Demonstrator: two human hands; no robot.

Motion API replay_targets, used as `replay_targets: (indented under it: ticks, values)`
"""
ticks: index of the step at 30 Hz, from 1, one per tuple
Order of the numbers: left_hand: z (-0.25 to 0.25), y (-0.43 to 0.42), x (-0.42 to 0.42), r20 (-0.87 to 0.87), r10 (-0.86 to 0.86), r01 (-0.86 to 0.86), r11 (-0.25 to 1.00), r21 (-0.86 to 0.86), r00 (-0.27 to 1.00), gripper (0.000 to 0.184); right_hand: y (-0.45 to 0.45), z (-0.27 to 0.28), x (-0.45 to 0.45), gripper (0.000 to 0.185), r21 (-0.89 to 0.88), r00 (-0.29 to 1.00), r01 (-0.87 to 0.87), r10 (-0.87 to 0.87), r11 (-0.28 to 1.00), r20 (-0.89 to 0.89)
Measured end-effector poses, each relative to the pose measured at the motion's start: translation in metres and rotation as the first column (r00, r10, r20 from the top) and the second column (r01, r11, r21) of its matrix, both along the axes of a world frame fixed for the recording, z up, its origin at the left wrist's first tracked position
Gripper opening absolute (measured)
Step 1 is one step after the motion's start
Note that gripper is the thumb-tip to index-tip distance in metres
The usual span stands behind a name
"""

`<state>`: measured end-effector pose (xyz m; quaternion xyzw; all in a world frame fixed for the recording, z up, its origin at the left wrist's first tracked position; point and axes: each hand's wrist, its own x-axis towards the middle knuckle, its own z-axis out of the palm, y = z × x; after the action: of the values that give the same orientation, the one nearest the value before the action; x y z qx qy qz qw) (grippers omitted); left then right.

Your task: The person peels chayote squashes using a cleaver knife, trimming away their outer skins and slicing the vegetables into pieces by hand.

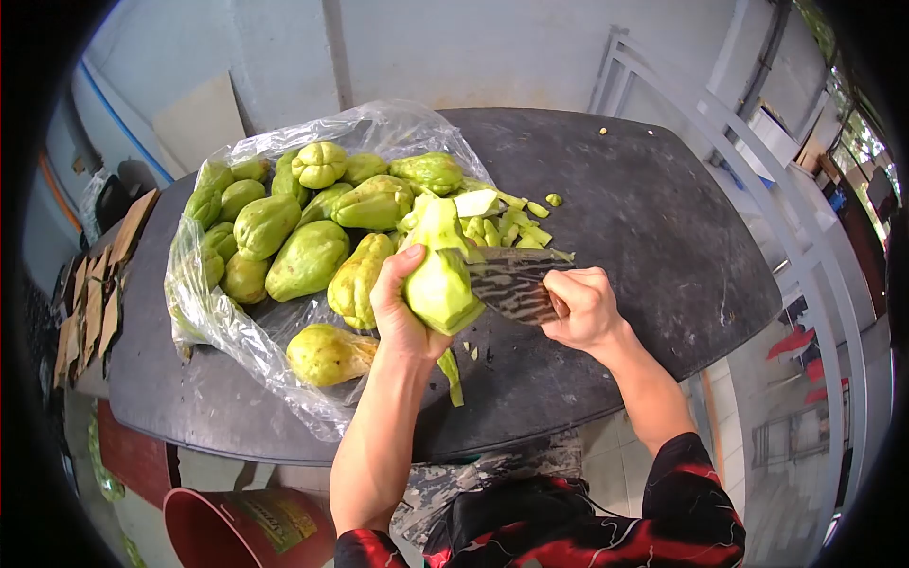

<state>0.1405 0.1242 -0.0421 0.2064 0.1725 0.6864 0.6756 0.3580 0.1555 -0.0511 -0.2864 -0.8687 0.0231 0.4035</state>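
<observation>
Chayote (pixel 441 284): pale green, peeled over most of its surface, faceted, held above the bench (pixel 606 189). Left fingers (pixel 402 275) grasp its side and underside. Right fingers (pixel 566 293) are clenched on a broad knife (pixel 511 284), its dark, streaked blade against the chayote. Peel strips (pixel 516 232) lie just beyond the blade; one long strip (pixel 452 377) lies nearer the wearer. Clear plastic bag (pixel 256 369), open, left: numerous unpeeled green chayotes (pixel 308 260), some yellowish. Red bucket (pixel 204 530) below the bench; contents cannot be determined.
</observation>
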Motion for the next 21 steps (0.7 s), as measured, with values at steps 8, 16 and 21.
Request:
replay_targets:
  ticks: [8,16,21]
  values:
    - [0.002,-0.005,0.008,-0.053,-0.052,0.052,0.999,-0.005,0.997,0.058,0.009,-0.008,-0.004,0.026,0.076,0.987,0.133,-0.124,0.988,-0.105]
    - [0.002,-0.002,0.005,-0.028,-0.101,0.102,0.994,0.039,0.995,0.057,0.024,-0.007,0.011,0.017,-0.182,0.922,0.387,-0.377,0.904,0.088]
    - [-0.009,0.011,0.004,-0.23,0.168,-0.164,0.986,0.036,0.959,0.046,0.018,-0.004,0.005,0.018,-0.252,0.918,0.395,-0.392,0.883,0.065]
